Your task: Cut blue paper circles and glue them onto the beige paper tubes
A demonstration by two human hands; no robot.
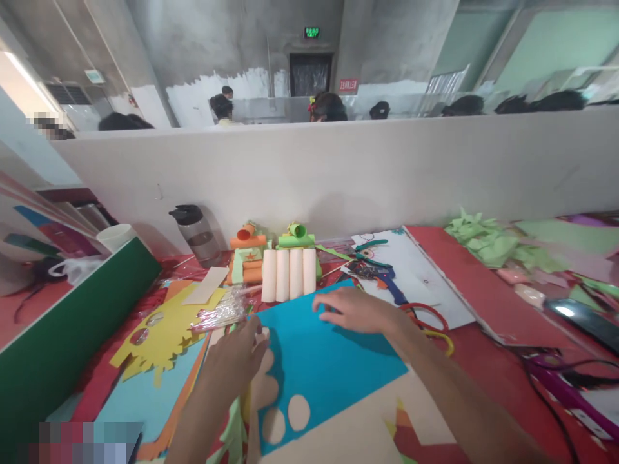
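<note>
A bright blue sheet of paper point(333, 361) lies before me on larger cream paper point(348, 438). Over its upper part my right hand point(351, 309) is bent at the wrist, fingers loosely curved and apart, with nothing visible in them. My left hand point(239, 351) is at the sheet's left edge, thumb and fingers apart beside small cream paper pieces. Two cream paper circles point(299, 412) rest on the blue sheet's lower left corner, and more overlap along its left edge. Behind the sheet stand rolled paper tubes point(289, 276) in cream, orange and green.
Yellow paper cutouts point(167, 328) and a green board point(72, 328) are on the left. A water bottle point(197, 235) stands by the partition point(338, 174). To the right are a blue glue gun point(391, 283), red-handled scissors point(428, 316), a red board point(474, 290) and a phone point(585, 319).
</note>
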